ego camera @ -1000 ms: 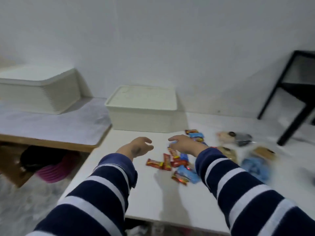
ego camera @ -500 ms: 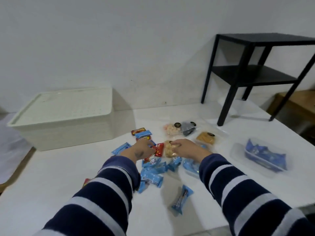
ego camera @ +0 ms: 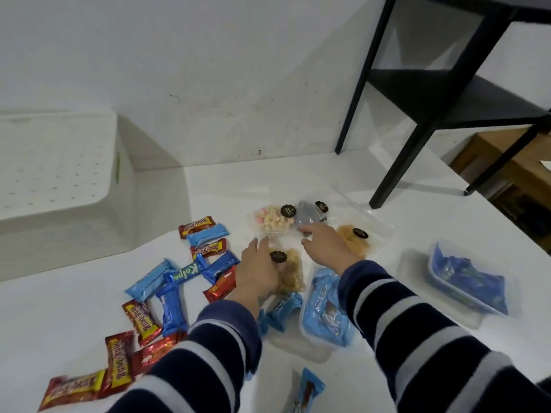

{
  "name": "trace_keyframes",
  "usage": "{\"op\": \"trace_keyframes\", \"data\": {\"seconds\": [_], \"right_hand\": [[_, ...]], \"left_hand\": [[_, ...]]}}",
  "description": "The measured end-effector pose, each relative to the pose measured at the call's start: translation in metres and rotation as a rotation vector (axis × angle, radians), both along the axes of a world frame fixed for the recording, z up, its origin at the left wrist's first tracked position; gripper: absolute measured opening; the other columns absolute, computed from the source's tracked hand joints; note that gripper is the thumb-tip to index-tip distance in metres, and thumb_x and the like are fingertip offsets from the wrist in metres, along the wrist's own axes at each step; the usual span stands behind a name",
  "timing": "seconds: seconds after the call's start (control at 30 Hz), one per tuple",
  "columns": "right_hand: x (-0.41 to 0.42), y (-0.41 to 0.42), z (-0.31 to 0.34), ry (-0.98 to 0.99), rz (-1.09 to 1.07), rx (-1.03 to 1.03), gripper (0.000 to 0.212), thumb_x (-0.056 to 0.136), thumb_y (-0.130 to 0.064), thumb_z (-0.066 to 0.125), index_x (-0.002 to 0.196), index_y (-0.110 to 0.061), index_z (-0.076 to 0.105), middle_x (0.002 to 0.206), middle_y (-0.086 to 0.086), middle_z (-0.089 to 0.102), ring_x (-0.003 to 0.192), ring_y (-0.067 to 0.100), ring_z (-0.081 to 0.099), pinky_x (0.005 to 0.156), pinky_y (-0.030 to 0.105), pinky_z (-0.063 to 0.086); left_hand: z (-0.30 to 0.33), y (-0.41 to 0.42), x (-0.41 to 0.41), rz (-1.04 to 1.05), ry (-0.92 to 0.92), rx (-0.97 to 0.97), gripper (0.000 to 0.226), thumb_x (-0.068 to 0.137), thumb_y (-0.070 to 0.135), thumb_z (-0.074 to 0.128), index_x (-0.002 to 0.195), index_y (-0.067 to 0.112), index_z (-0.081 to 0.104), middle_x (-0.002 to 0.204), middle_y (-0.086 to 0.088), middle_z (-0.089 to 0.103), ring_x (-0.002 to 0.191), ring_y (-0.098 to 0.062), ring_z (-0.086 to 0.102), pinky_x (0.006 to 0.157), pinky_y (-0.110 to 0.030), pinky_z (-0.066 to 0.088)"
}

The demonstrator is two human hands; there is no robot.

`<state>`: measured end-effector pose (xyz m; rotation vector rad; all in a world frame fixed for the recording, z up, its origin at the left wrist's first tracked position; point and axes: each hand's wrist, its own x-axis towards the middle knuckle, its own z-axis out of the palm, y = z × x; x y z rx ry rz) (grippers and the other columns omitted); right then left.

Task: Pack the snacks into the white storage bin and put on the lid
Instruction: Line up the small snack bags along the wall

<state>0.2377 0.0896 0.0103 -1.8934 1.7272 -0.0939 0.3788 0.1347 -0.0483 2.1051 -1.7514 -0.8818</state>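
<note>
My left hand (ego camera: pixel 258 271) lies palm down with fingers loosely spread, resting on a clear packet of golden crunchy snacks (ego camera: pixel 290 274) that has a round black sticker. It covers the packet's near side but I cannot tell whether the fingers have closed on it. My right hand (ego camera: pixel 326 247) is open and flat, fingers together, its tips touching a dark grey packet (ego camera: pixel 308 217) further back; it holds nothing. Both hands seem placed to gather the small clear packets together, which I judge to be the start of collecting snacks for the bin.

Around the hands, toward the middle of the white table (ego camera: pixel 74 317), are a packet of pink and cream puffs (ego camera: pixel 271 220) and a packet of orange chips (ego camera: pixel 353 241) just right of my right hand. Under my right forearm sits a clear tray of pale blue wrapped snacks (ego camera: pixel 323 311). Further toward the table's right edge is a second clear tray holding dark blue wrappers (ego camera: pixel 468 278).

To the left of my left hand, blue wafer bars (ego camera: pixel 149 280) and red Beng-Beng bars (ego camera: pixel 196 229) lie scattered loosely, running down to the near left corner, several overlapping.

The white storage bin (ego camera: pixel 59 186) stands at the table's far left, against the wall, with its perforated lid (ego camera: pixel 50 162) on top. So the lid must come off before anything goes in. A black metal side table (ego camera: pixel 417 96) stands at the far right corner.
</note>
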Motion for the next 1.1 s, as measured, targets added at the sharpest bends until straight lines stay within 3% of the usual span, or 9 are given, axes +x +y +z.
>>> {"op": "trace_keyframes", "data": {"seconds": [0.13, 0.27, 0.43, 0.53, 0.6, 0.7, 0.8, 0.93, 1.1], "right_hand": [[0.015, -0.032, -0.016, 0.062, 0.086, -0.01, 0.048, 0.094, -0.008, 0.044, 0.14, -0.022, 0.045, 0.143, 0.003, 0.047, 0.125, 0.025, 0.05, 0.102, 0.036, 0.044], [0.018, -0.046, -0.027, 0.161, 0.106, 0.004, 0.028, 0.095, -0.012, 0.047, 0.119, -0.016, 0.061, 0.11, 0.006, 0.065, 0.097, 0.025, 0.063, 0.086, 0.036, 0.053], [0.013, -0.057, -0.01, 0.102, 0.229, 0.058, 0.02, 0.093, -0.021, 0.058, 0.095, -0.006, 0.071, 0.08, 0.002, 0.064, 0.074, 0.017, 0.059, 0.059, 0.022, 0.04], [0.014, -0.062, 0.005, -0.019, 0.25, 0.125, 0.026, 0.091, -0.022, 0.061, 0.1, 0.0, 0.071, 0.084, 0.007, 0.066, 0.068, 0.015, 0.056, 0.067, 0.025, 0.046], [0.013, -0.061, 0.012, -0.127, 0.204, 0.209, 0.024, 0.091, -0.019, 0.063, 0.106, -0.002, 0.068, 0.091, 0.007, 0.067, 0.067, 0.012, 0.058, 0.073, 0.027, 0.051], [0.006, -0.065, 0.015, -0.171, 0.15, 0.215, 0.022, 0.088, -0.016, 0.067, 0.108, -0.006, 0.069, 0.094, 0.006, 0.07, 0.067, 0.013, 0.061, 0.081, 0.033, 0.057], [-0.005, -0.072, 0.015, -0.145, 0.156, 0.193, 0.009, 0.086, -0.015, 0.069, 0.092, -0.01, 0.073, 0.082, 0.001, 0.068, 0.069, 0.015, 0.066, 0.084, 0.037, 0.058], [-0.013, -0.076, 0.009, -0.086, 0.219, 0.137, 0.015, 0.084, -0.014, 0.071, 0.07, -0.019, 0.069, 0.09, 0.001, 0.07, 0.081, 0.02, 0.069, 0.085, 0.037, 0.056], [-0.014, -0.074, 0.002, -0.027, 0.278, 0.061, 0.013, 0.09, -0.015, 0.062, 0.093, -0.011, 0.074, 0.091, -0.003, 0.063, 0.082, 0.015, 0.058, 0.074, 0.027, 0.046]], "left_hand": [[-0.016, -0.003, -0.012, 0.013, -0.089, -0.011, 0.082, 0.086, 0.035, 0.059, 0.149, 0.023, 0.008, 0.159, -0.009, 0.007, 0.145, -0.027, 0.015, 0.116, -0.044, 0.022], [-0.021, 0.004, -0.014, 0.028, -0.13, -0.038, 0.087, 0.086, 0.037, 0.06, 0.15, 0.023, 0.004, 0.159, -0.007, 0.008, 0.146, -0.023, 0.011, 0.119, -0.041, 0.014], [-0.015, 0.011, -0.017, 0.099, -0.083, 0.025, 0.101, 0.083, 0.05, 0.06, 0.15, 0.019, -0.009, 0.16, -0.005, 0.005, 0.148, -0.021, 0.005, 0.12, -0.047, 0.005], [-0.009, 0.009, -0.031, 0.221, 0.024, 0.061, 0.123, 0.071, 0.068, 0.06, 0.145, 0.02, -0.025, 0.16, -0.002, 0.0, 0.148, -0.02, 0.004, 0.114, -0.057, -0.003], [-0.007, 0.008, -0.04, 0.308, 0.041, 0.05, 0.13, 0.067, 0.067, 0.064, 0.142, 0.021, -0.031, 0.16, -0.001, -0.002, 0.148, -0.02, 0.005, 0.113, -0.06, -0.003], [-0.01, 0.007, -0.045, 0.363, -0.008, 0.005, 0.128, 0.071, 0.056, 0.069, 0.143, 0.02, -0.03, 0.157, -0.001, 0.007, 0.146, -0.021, 0.014, 0.114, -0.063, 0.001], [-0.015, 0.009, -0.046, 0.325, -0.084, -0.03, 0.121, 0.075, 0.055, 0.065, 0.144, 0.021, -0.029, 0.153, -0.002, 0.015, 0.143, -0.023, 0.02, 0.113, -0.063, 0.0], [-0.022, 0.013, -0.043, 0.232, -0.18, 0.048, 0.115, 0.081, 0.066, 0.049, 0.139, 0.017, -0.037, 0.159, -0.004, -0.005, 0.147, -0.023, -0.003, 0.111, -0.06, -0.011], [-0.035, 0.022, -0.042, 0.173, -0.248, 0.13, 0.104, 0.08, 0.079, 0.027, 0.132, 0.018, -0.041, 0.155, -0.002, -0.028, 0.143, -0.024, -0.026, 0.108, -0.055, -0.021]]}}
